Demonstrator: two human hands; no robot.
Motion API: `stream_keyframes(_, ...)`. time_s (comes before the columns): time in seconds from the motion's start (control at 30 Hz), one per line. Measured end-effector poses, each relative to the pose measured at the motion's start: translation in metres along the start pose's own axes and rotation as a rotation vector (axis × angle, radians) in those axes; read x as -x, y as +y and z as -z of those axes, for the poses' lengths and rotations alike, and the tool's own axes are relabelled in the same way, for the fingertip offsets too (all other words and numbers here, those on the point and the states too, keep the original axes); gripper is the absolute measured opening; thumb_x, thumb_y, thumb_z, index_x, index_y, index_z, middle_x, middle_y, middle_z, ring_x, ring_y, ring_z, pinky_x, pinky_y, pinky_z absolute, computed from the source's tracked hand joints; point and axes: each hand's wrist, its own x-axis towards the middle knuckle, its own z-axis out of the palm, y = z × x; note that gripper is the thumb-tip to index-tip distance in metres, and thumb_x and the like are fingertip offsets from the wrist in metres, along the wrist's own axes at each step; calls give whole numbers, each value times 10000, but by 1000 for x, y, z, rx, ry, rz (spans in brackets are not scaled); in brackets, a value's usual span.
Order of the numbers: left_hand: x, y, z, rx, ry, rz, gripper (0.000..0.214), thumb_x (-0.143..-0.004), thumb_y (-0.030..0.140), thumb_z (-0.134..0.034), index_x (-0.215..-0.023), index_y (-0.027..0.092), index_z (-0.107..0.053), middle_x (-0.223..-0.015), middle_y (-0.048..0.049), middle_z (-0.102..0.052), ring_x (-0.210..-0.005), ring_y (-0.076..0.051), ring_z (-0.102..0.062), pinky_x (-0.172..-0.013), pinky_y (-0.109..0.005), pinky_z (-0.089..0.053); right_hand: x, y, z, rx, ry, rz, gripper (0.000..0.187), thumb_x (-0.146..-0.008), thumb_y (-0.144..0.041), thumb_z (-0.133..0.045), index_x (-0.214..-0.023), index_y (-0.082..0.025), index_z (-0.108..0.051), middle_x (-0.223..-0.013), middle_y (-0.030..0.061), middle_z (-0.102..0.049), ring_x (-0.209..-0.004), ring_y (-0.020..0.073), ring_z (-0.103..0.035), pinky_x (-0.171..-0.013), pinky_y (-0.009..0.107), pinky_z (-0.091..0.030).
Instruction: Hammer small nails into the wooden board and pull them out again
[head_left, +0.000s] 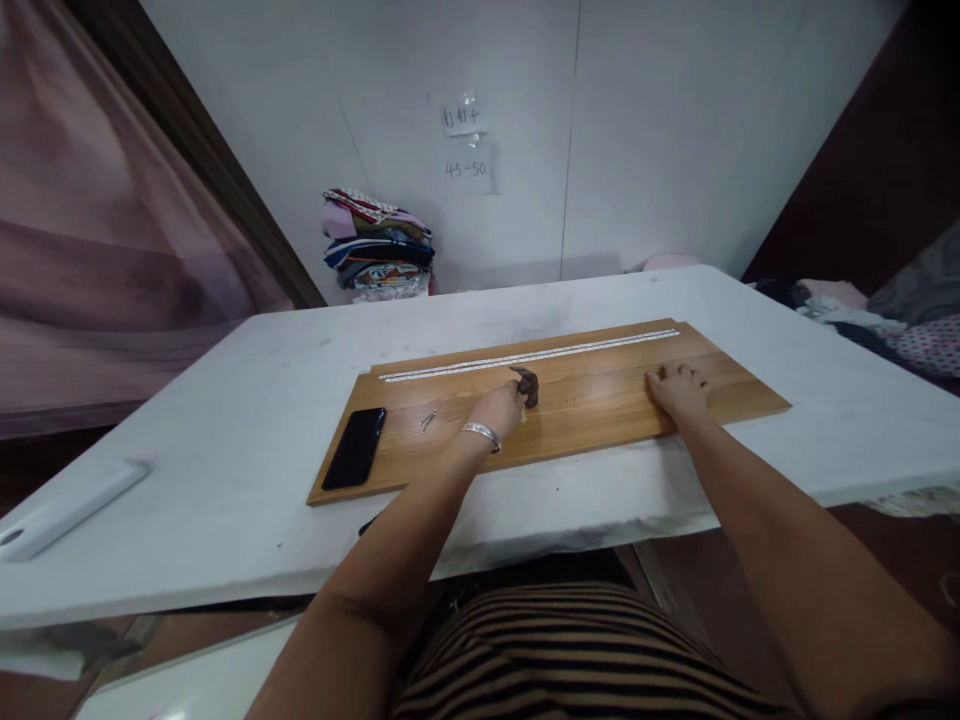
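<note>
Gripping dark tool (527, 384) in closed left hand (499, 405) mid wooden board (600, 398), pressing right hand (679, 388) flat, fingers spread, near board's right end; loose nails (427, 420), phone (355, 447) lying toward left end

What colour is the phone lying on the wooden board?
The phone is glossy black; head view, left end of the board.

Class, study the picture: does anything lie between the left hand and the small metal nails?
Nothing visible does. Only bare light-brown wooden board separates the left hand, gripping a dark-headed hammer, from the small metal nails; the black smartphone lies beyond them.
</note>
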Motion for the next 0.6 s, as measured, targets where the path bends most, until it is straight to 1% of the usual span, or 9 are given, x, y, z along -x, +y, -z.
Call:
stream_keyframes(0.2, 3, 1, 3, 22, 9, 1, 332, -1013, 284, -456, -1245, 156, -655, -1189, -161, -761, -1105, -278, -721, -913, -347, -516, 1, -2, 1, -6, -2, -10, 637, -1015, -485, -274, -1377, -96, -625, -1464, 269, -536, -1349, 405, -455, -1094, 570, -331)
stream_keyframes(0.43, -2, -4, -4, 55, 19, -25, 318, -1005, 243, -439, -1207, 151, -667, -1194, -170, -759, -1120, -278, -717, -925, -346, -515, 1, -1, 0, 2, 0, 5, 621, -1019, -472, -280, -1363, -91, -629, -1441, 271, -549, -1337, 394, -467, -1088, 566, -337)
stream_keyframes(0.53, -1, -4, 0, 85, 35, -39, 317, -1002, 228, -445, -1217, 153, -665, -1212, -164, -756, -1125, -266, -714, -942, -339, -509, 1, -1, 0, -2, -8, 0, 618, -1022, -471, -276, -1356, -95, -635, -1442, 270, -545, -1337, 393, -462, -1088, 573, -334)
stream_keyframes(0.6, 2, -2, 3, 74, 30, -25, 326, -1007, 236, -443, -1235, 155, -662, -1209, -165, -758, -1123, -268, -715, -942, -342, -508, 1, -1, 0, -7, -9, -4, 627, -1024, -474, -267, -1361, -93, -633, -1446, 270, -540, -1342, 398, -456, -1094, 577, -327)
